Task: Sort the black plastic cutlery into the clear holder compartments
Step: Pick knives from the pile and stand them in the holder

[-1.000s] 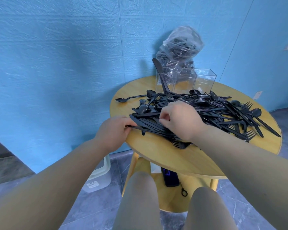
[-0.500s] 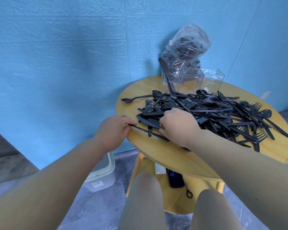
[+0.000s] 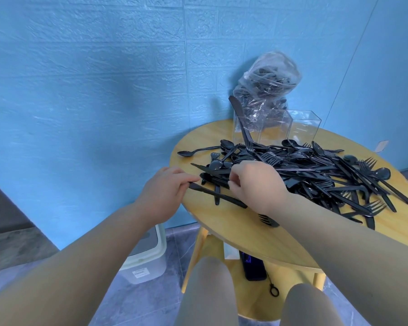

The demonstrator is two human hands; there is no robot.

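Cutlery (image 3: 299, 170) heaped across counter (image 3: 233, 222), before holder (image 3: 276, 127) with one knife (image 3: 239, 118) standing in left compartment. Left hand (image 3: 165, 191) pinching end of knife (image 3: 218, 196) at counter edge. Right hand (image 3: 254, 184) curled, fingers digging into heap.

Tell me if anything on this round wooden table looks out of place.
One black plastic fork lies apart from the black cutlery pile, partly under the right forearm, near the round wooden table edge. One black knife leans askew in the clear holder.
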